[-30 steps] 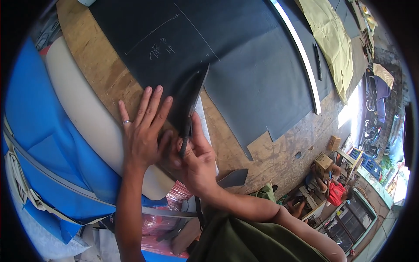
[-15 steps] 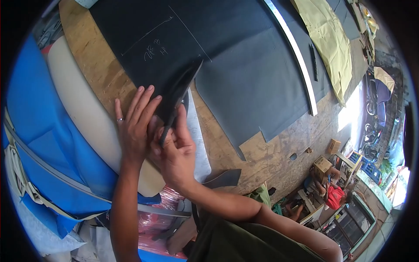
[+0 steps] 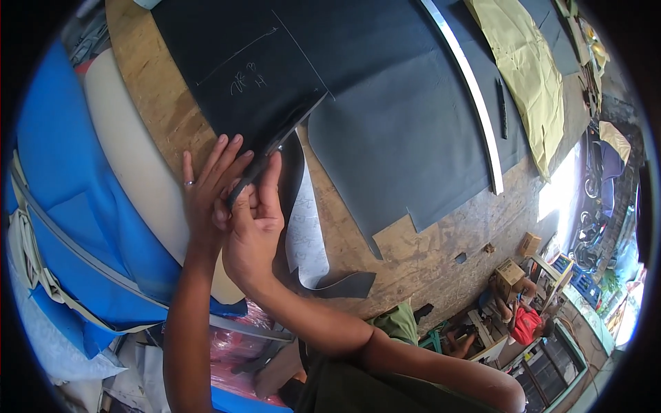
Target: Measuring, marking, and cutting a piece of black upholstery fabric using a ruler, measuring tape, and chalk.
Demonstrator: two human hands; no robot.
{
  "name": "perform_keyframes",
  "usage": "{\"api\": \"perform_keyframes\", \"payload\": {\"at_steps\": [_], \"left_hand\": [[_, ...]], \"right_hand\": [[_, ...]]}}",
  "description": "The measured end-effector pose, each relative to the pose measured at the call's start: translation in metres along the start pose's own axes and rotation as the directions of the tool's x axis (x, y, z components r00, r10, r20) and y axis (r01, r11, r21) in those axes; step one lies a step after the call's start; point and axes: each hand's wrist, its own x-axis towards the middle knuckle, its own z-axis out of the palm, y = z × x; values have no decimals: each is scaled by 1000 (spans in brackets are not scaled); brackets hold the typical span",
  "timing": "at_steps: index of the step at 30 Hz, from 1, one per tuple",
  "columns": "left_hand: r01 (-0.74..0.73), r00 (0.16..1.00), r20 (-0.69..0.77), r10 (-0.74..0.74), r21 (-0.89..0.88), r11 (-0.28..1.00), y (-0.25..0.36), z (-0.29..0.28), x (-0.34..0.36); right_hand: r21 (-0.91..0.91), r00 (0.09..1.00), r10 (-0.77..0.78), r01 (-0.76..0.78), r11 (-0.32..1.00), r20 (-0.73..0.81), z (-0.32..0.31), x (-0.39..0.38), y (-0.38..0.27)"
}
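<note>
Clamping right hand [image 3: 253,230] round scissors [image 3: 290,129], at the near side of sheet [image 3: 193,38].
Gripping by the handle, likely to keep the blades angled toward sheet's chalk line [image 3: 303,54]; resting left hand [image 3: 208,193] palm-down, fingers slightly apart, across sheet's left edge, probably against slipping.

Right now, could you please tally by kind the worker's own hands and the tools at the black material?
Hands: 2 (left hand, right hand)
Scissors: 1
Pale straight strip: 1
Slim black pen-like stick: 1
Total: 5
</note>
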Motion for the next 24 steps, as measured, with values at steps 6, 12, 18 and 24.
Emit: {"api": "perform_keyframes", "payload": {"at_steps": [6,12,18,24], "left_hand": [[10,1000,-4,-10,-2,1000,3,-1,0],[1,1000,24,-2,22,1000,1,-1,0],[-29,998,-54,29,5,1000,5,-3,3],[-1,1000,-2,1,11,1000,16,-12,12]], "right_hand": [[21,999,-37,37,999,-5,5,2,3],[32,999,-36,36,999,-14,9,5,-1],[164,995,103,-103,981,11,11,-10,-32],[330,879,416,-475,816,234,-47,2,-105]]}}
